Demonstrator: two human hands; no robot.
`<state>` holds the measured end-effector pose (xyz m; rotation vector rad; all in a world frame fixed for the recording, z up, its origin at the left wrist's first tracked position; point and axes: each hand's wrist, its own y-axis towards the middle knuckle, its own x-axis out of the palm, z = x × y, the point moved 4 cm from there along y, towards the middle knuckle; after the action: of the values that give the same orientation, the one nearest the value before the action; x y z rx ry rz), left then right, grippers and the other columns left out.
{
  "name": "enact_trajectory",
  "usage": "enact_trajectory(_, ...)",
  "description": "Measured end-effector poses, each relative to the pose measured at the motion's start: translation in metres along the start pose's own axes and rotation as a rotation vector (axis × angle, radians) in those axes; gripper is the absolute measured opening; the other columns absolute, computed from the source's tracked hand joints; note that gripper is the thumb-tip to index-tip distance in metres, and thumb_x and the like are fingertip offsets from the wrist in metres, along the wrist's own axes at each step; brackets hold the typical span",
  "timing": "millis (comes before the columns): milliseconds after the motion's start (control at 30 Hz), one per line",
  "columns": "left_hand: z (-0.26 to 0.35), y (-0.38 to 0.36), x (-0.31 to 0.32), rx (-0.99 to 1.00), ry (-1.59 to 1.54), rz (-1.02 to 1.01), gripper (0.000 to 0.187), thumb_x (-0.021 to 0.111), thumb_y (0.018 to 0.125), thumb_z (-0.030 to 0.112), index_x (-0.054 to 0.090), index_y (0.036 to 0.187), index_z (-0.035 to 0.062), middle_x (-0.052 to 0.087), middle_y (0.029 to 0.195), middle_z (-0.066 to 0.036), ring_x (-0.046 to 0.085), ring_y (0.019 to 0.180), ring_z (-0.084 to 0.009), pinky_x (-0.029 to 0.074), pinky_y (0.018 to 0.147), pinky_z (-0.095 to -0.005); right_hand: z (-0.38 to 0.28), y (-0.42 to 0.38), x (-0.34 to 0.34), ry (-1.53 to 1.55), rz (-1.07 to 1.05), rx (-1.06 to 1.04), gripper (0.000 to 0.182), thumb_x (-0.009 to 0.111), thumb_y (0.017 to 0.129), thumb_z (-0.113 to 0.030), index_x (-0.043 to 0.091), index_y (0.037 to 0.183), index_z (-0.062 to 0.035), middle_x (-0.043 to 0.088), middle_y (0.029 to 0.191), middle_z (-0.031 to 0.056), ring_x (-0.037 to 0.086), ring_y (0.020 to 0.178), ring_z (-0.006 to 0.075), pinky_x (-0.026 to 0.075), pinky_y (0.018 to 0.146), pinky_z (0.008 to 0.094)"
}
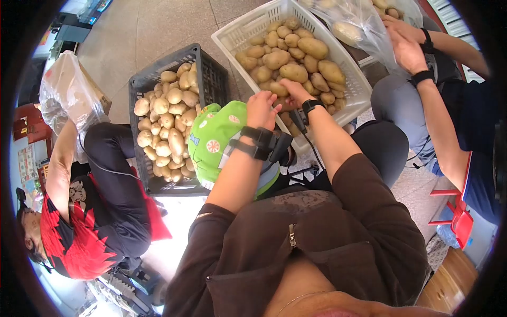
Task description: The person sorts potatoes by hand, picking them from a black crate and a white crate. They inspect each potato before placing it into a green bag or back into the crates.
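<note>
A white plastic crate [364, 79] holds many potatoes [293, 73] of mixed sizes in front of me. My right hand [297, 94] reaches over its near edge, with the fingers closed around a potato [279, 89] among the others. Just left of it is my left hand [262, 110], held above the crate's near left corner. Its fingers are loosely bent and apart, and nothing shows in them. A green patterned cloth [217, 138] lies over my left knee, below the left forearm. Both wrists wear black straps.
A black crate [214, 74] of potatoes stands to the left. On that side a seated person holds a clear plastic bag [68, 84] around a box. To the right, another person's hands touch a clear bag [364, 31] with potatoes. A red stool [460, 222] stands at right.
</note>
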<state>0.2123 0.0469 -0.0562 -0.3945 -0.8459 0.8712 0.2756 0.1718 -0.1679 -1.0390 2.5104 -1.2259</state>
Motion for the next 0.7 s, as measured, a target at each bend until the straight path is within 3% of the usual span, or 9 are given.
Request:
enact_trajectory(33,0.001,0.0,0.001,-0.002,-0.002,-0.007,0.017,0.049,0.082,0.009,0.044,0.097,0.0019,0.047,0.097,-0.01,0.048,0.093,-0.024,0.042,0.074,-0.0426,-0.005,-0.011,0.001,0.105,-0.086,0.017,0.035,0.048,0.077,-0.047,0.053,0.078,-0.0119,0.051,0.058,0.0034,0.041,0.042,0.0108,0.027,0.039,0.0238)
enact_trajectory(167,0.0,0.0,0.005,-0.019,0.016,0.009,0.023,0.05,0.085,0.018,0.044,0.099,0.0012,0.047,0.095,-0.01,0.047,0.094,-0.0247,0.042,0.076,-0.0441,-0.036,-0.055,0.006,0.323,-0.255,-0.07,0.034,0.047,0.081,-0.045,0.053,0.084,-0.0119,0.052,0.059,0.0032,0.043,0.043,0.01,0.03,0.041,0.0217)
enact_trajectory(267,0.005,-0.005,0.015,-0.05,-0.05,-0.001,0.03,0.049,0.085,0.027,0.045,0.102,0.0037,0.049,0.095,-0.008,0.048,0.091,-0.0224,0.042,0.075,-0.0436,-0.054,-0.083,0.015,0.162,-0.175,-0.367,0.032,0.052,0.08,-0.04,0.055,0.1,-0.0149,0.055,0.079,-0.0037,0.047,0.053,0.0081,0.035,0.046,0.0211)
enact_trajectory(300,0.008,-0.006,0.014,-0.059,-0.087,-0.004,0.032,0.048,0.084,0.03,0.046,0.104,0.005,0.051,0.095,-0.007,0.049,0.089,-0.0211,0.042,0.074,-0.043,-0.062,-0.101,0.023,0.092,-0.187,-0.447,0.029,0.051,0.082,-0.035,0.055,0.101,-0.0131,0.056,0.079,-0.0034,0.049,0.055,0.0076,0.036,0.048,0.0203)
enact_trajectory(333,0.005,0.003,0.014,-0.047,-0.188,-0.204,0.038,0.048,0.084,0.036,0.046,0.108,0.0062,0.053,0.097,-0.009,0.053,0.084,-0.0222,0.045,0.07,-0.042,-0.07,-0.121,0.029,0.025,-0.212,-0.526,0.027,0.051,0.083,-0.03,0.055,0.103,-0.0114,0.056,0.079,-0.0032,0.05,0.057,0.0072,0.038,0.05,0.0195)
enact_trajectory(400,0.015,-0.007,0.022,0.066,-0.334,-0.266,0.035,0.05,0.084,0.035,0.047,0.104,0.0067,0.055,0.09,-0.009,0.056,0.075,-0.022,0.048,0.059,-0.038,-0.076,-0.13,0.029,0.067,-0.238,-0.697,0.023,0.052,0.084,-0.025,0.056,0.098,-0.0078,0.056,0.079,-0.0006,0.05,0.058,0.0047,0.036,0.05,0.0174)
enact_trajectory(533,0.014,-0.005,0.011,0.039,-0.207,-0.092,0.025,0.05,0.085,0.028,0.047,0.098,0.0063,0.057,0.08,-0.011,0.058,0.07,-0.0223,0.045,0.049,-0.0324,-0.056,-0.134,0.02,-0.069,0.079,-0.691,0.018,0.054,0.084,-0.019,0.056,0.091,-0.003,0.057,0.075,0.0009,0.049,0.058,0.0049,0.038,0.048,0.0188)
enact_trajectory(600,0.015,-0.007,0.012,0.025,-0.231,-0.1,0.02,0.048,0.085,0.027,0.046,0.092,0.008,0.056,0.073,-0.009,0.057,0.064,-0.0208,0.04,0.045,-0.0314,-0.021,-0.106,0.012,-0.409,0.196,-0.819,0.021,0.056,0.081,-0.017,0.054,0.091,0.0022,0.059,0.076,0.0075,0.056,0.064,0.0172,0.044,0.056,0.0286)
enact_trajectory(700,0.019,-0.009,0.013,0.02,-0.206,-0.123,0.018,0.047,0.084,0.028,0.046,0.09,0.0104,0.054,0.072,-0.009,0.056,0.064,-0.0205,0.039,0.046,-0.03,0.031,-0.112,0.033,-0.854,0.156,-0.991,0.032,0.056,0.078,-0.015,0.046,0.104,0.0011,0.058,0.082,0.0177,0.058,0.073,0.0336,0.045,0.062,0.037)
